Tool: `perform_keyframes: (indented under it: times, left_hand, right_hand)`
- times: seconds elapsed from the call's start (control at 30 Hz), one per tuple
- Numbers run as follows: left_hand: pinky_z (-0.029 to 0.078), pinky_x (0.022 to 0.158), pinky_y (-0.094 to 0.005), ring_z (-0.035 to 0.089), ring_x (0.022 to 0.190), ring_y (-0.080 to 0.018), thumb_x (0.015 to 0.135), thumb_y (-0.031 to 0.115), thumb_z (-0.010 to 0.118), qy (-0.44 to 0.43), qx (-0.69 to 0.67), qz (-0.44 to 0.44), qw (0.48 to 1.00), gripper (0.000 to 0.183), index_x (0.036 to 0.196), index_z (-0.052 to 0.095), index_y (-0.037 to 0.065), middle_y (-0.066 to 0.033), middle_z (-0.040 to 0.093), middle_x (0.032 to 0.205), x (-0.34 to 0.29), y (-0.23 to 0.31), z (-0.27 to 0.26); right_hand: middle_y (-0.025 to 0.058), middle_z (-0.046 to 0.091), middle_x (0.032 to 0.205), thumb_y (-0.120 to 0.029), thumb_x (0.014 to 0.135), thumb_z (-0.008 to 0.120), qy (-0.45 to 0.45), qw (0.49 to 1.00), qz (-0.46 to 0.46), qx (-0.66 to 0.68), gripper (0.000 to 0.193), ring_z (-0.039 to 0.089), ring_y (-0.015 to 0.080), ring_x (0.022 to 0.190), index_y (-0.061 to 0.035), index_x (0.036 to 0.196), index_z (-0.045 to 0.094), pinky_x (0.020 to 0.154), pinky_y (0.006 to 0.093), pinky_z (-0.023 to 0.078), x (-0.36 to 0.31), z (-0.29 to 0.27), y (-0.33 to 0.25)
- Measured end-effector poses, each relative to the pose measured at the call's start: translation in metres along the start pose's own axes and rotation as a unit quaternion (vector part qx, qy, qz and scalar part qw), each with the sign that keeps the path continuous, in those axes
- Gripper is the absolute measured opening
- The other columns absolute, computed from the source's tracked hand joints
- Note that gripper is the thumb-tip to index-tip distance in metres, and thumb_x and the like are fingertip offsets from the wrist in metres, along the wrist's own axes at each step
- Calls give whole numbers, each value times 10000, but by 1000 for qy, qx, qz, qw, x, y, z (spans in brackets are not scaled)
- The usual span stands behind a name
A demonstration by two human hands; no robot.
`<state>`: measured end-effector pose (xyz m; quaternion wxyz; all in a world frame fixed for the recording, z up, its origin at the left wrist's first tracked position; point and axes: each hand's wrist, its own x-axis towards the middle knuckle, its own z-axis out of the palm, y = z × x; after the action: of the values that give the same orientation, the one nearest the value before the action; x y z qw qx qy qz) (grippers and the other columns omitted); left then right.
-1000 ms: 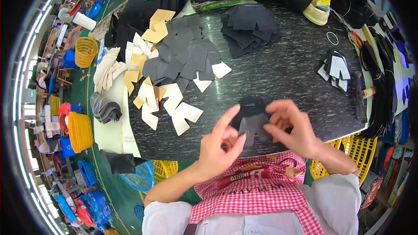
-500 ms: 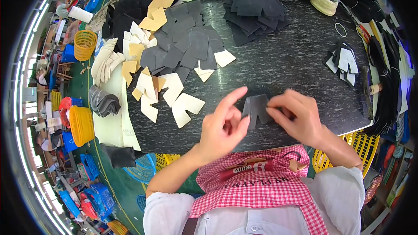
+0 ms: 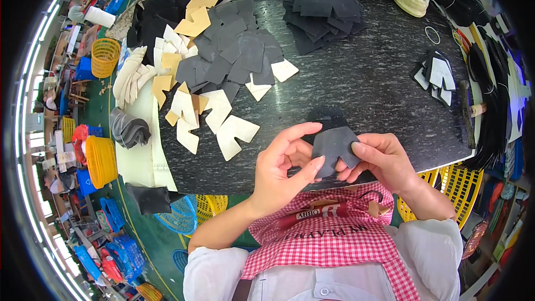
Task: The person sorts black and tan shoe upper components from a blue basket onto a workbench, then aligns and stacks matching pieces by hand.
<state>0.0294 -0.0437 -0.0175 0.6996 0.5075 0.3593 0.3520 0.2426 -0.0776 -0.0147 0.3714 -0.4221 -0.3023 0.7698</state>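
Note:
Just above the near part of the dark tabletop is a black notched piece [image 3: 333, 144], a flat sheet material with a V-shaped cut facing me. My right hand [image 3: 384, 161] pinches its right leg, thumb on top and fingers underneath. At the opposite edge, my left hand [image 3: 287, 164] has its thumb and index finger touching the piece, the other fingers curled and partly hidden. Left of my hands lie loose cream notched pieces [image 3: 237, 136] and tan ones [image 3: 198, 20], mixed with a heap of black pieces [image 3: 237, 50].
Another black stack [image 3: 323, 14] sits at the far middle. Black pieces with white backing [image 3: 440, 75] and a thin ring [image 3: 432, 35] are on the right. A rolled grey bundle [image 3: 129, 128] and cream gloves [image 3: 132, 78] lie along the left edge. Yellow baskets [image 3: 461, 189] stand below the table.
The black notched piece has come up toward me and tilted, its notch now turned to the right. My right fingers have moved under it, and my left thumb and index finger have closed in on its edge.

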Motion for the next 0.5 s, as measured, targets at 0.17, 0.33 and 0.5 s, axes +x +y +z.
perform_keyframes:
  times: [0.17, 0.33, 0.5]
  left_hand:
    - [471, 567, -228, 583, 631, -102, 736, -51, 623, 38, 339, 254, 905, 487, 1200, 476, -65, -65, 592, 728, -17, 3, -6]
    - [469, 551, -294, 582, 669, -175, 676, 84, 735, -138, 297, 261, 908, 617, 1240, 507, -19, -108, 632, 961, -20, 2, 7]
    - [452, 566, -227, 546, 596, -92, 750, 52, 707, -42, 207, 117, 971, 599, 1298, 468, 16, -31, 609, 727, -16, -11, -12]
  right_hand:
    - [143, 551, 1060, -103, 828, 653, 41, 847, -314, -426, 348, 603, 206, 846, -1, 1149, 566, 739, 306, 501, -16, -3, 1]
    - [132, 595, 931, -93, 882, 602, -63, 942, -173, -280, 258, 612, 185, 813, 38, 1104, 590, 688, 297, 498, -23, 19, 23]
    - [91, 590, 820, -14, 882, 566, 27, 926, -187, -326, 165, 603, 133, 706, 60, 1017, 624, 598, 257, 485, -17, 11, 12]
